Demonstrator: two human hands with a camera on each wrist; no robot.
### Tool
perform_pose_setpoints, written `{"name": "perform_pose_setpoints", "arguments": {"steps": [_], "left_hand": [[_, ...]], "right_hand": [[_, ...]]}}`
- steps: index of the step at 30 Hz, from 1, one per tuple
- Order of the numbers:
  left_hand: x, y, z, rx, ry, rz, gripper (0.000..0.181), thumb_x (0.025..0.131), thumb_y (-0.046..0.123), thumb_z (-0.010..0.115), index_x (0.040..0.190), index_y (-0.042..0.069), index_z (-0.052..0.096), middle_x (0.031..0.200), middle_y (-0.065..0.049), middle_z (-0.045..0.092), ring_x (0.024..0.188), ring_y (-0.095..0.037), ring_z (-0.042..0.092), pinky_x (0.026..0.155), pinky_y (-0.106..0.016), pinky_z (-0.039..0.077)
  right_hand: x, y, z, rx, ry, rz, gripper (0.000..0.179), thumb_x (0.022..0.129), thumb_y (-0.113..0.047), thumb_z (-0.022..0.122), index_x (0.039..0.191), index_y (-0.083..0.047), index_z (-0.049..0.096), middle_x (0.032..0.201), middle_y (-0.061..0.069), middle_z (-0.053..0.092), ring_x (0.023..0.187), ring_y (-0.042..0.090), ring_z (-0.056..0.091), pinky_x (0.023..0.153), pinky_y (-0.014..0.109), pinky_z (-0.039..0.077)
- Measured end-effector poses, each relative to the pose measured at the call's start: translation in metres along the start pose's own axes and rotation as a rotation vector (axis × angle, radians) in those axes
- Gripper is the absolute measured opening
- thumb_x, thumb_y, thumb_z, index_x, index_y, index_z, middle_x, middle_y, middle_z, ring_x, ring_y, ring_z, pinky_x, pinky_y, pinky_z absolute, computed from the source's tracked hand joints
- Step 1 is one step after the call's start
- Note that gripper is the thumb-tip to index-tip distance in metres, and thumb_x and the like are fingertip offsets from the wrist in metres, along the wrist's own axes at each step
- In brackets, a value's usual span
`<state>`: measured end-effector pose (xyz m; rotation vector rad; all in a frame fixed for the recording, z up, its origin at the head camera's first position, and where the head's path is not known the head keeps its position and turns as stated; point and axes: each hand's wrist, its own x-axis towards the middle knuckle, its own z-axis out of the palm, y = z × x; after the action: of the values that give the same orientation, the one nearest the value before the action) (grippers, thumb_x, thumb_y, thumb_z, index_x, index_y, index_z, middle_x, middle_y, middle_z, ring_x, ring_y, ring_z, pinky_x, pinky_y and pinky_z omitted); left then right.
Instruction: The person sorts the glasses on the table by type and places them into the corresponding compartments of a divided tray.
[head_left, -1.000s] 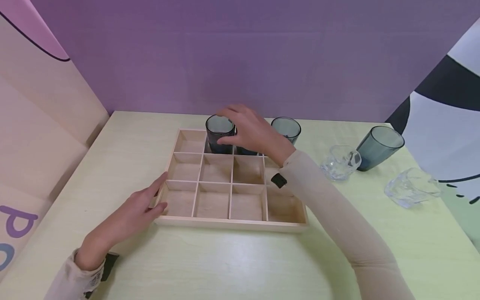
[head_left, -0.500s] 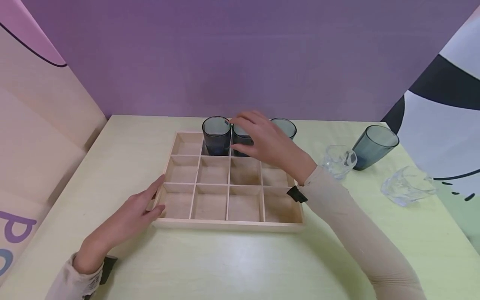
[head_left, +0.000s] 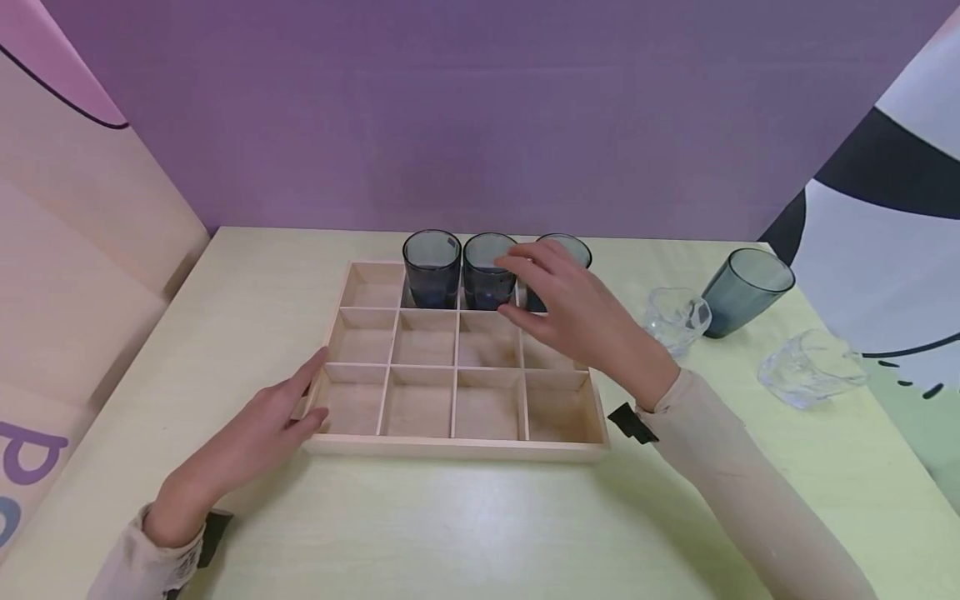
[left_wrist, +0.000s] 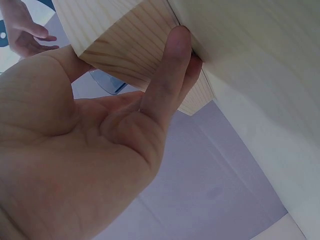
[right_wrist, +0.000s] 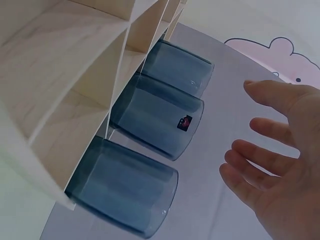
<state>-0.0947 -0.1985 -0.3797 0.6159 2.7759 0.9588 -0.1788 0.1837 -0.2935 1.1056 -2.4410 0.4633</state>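
A wooden divided tray (head_left: 457,452) lies on the table. My left hand (head_left: 251,450) holds its near left corner, thumb over the rim and fingers along the outer side (left_wrist: 135,45). Three blue-grey drinking glasses stand upright in the back row: one glass (head_left: 432,271) in the second compartment from the left, a middle glass (head_left: 487,275) beside it, and a right glass (head_left: 566,250) partly hidden by my right hand (head_left: 585,321). That hand hovers above the tray's right side, fingers spread and relaxed, holding nothing; in the right wrist view it is apart from the glasses.
On the table right of the tray are another blue-grey glass (head_left: 750,292), a clear wavy glass (head_left: 677,321) close to it, and a second clear glass (head_left: 810,367) nearer the right edge. A purple panel (head_left: 480,125) rises behind the table.
My right hand has drawn back to the right and nearer, from beside the left and middle glasses, uncovering the middle glass. My left hand has stayed on the tray.
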Motion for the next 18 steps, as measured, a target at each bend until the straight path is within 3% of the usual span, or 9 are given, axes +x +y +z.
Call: {"name": "perform_pose_setpoints", "arguments": {"steps": [6, 13, 18], "left_hand": [[0.0, 0.001, -0.001, 0.0, -0.005, -0.004, 0.073, 0.102, 0.015, 0.057, 0.16, 0.004, 0.012, 0.118, -0.011, 0.067, 0.116, -0.033, 0.06, 0.094, -0.051, 0.047], [-0.001, 0.001, -0.001, -0.004, -0.007, -0.006, 0.074, 0.102, 0.014, 0.056, 0.16, 0.004, 0.012, 0.124, -0.015, 0.065, 0.119, -0.036, 0.059, 0.093, -0.051, 0.047], [-0.001, 0.002, -0.001, 0.002, -0.008, -0.015, 0.074, 0.102, 0.015, 0.057, 0.16, 0.005, 0.012, 0.119, -0.011, 0.066, 0.118, -0.032, 0.059, 0.092, -0.048, 0.047]], "right_hand": [[-0.015, 0.0, -0.009, -0.013, 0.028, 0.021, 0.047, 0.087, -0.019, 0.079, 0.127, -0.002, 0.063, 0.128, 0.014, 0.058, 0.123, 0.03, 0.05, 0.098, 0.044, 0.047], [-0.035, 0.006, -0.021, -0.017, 0.013, 0.096, 0.045, 0.087, -0.019, 0.079, 0.126, -0.003, 0.063, 0.129, 0.013, 0.057, 0.122, 0.028, 0.05, 0.095, 0.044, 0.048], [-0.047, 0.01, -0.024, -0.044, 0.028, 0.125, 0.043, 0.087, -0.018, 0.078, 0.125, -0.003, 0.065, 0.129, 0.013, 0.059, 0.122, 0.029, 0.051, 0.096, 0.046, 0.048]]}}
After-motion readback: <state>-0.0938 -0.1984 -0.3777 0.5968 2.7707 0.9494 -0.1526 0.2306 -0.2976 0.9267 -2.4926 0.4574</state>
